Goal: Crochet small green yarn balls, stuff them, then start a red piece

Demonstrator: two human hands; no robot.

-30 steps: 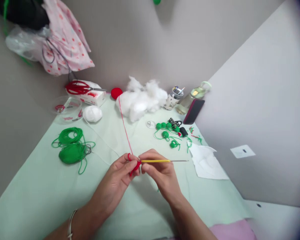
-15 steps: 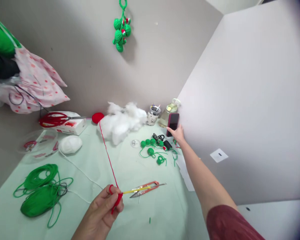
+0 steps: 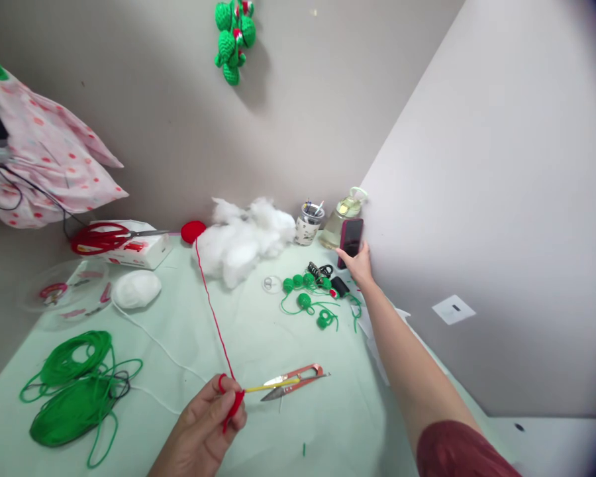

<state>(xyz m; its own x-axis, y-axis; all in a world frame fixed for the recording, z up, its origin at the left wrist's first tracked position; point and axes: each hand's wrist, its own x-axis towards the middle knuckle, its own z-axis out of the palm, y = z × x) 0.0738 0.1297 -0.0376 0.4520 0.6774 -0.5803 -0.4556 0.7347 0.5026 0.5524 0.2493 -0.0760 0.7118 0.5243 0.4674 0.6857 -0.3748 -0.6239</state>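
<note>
My left hand (image 3: 206, 424) pinches a small piece of red crochet (image 3: 234, 405), with red yarn looped round a finger. A crochet hook (image 3: 273, 386) with a yellow handle juts right from the piece, above orange-handled thread snips (image 3: 310, 372) on the table. Red yarn runs back to a red yarn ball (image 3: 193, 231). At the back right, my right hand (image 3: 358, 263) is stretched out and closed round the lower part of a phone (image 3: 350, 240), which stands upright before a glass jug (image 3: 334, 228). Small green crocheted balls (image 3: 304, 301) lie just left of that hand.
White stuffing (image 3: 248, 242) and a cup of pens (image 3: 308, 224) stand along the wall. At left are red scissors (image 3: 102, 238) on a box, white yarn (image 3: 138, 289), a clear lid (image 3: 62, 291) and green yarn (image 3: 69, 404). A green crocheted charm (image 3: 231, 43) hangs above.
The view has shifted slightly, so the hanging charm sits higher in the picture. Both hands keep their holds, on the red crochet piece and the phone.
</note>
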